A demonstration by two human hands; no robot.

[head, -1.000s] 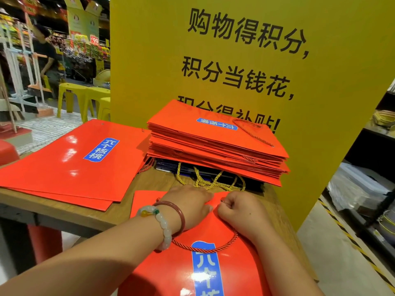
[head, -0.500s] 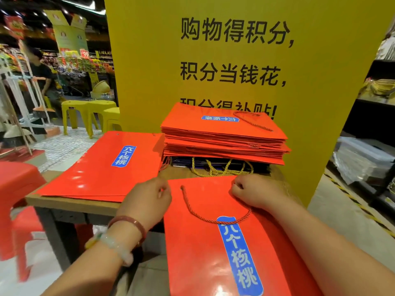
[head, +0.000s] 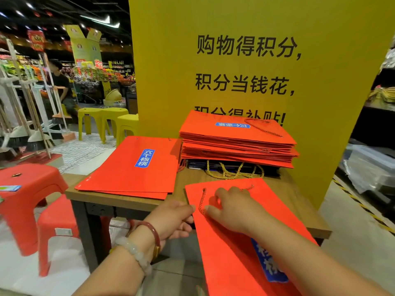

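Note:
A flat red paper bag (head: pixel 239 248) with a blue label lies on the wooden table (head: pixel 299 201), its lower part hanging over the front edge. My left hand (head: pixel 173 218) grips the bag's left edge near the top corner. My right hand (head: pixel 233 207) rests on the bag's upper face with curled fingers on its red rope handle (head: pixel 202 202). A tall stack of the same red bags (head: pixel 235 142) stands at the back of the table. A few flat red bags without handles (head: pixel 136 165) lie at the left.
Dark bags with gold rope handles (head: pixel 233 170) lie under the tall stack. A yellow sign board (head: pixel 245 60) rises behind the table. Red stools (head: pixel 27 189) stand at the left, yellow stools (head: pixel 106 120) farther back. A person (head: pixel 62 86) sits by brooms. Shelves line the right.
The bag has slid toward me, off the table's front edge. My left hand has moved to its left edge, and my right hand has shifted left onto the rope handle.

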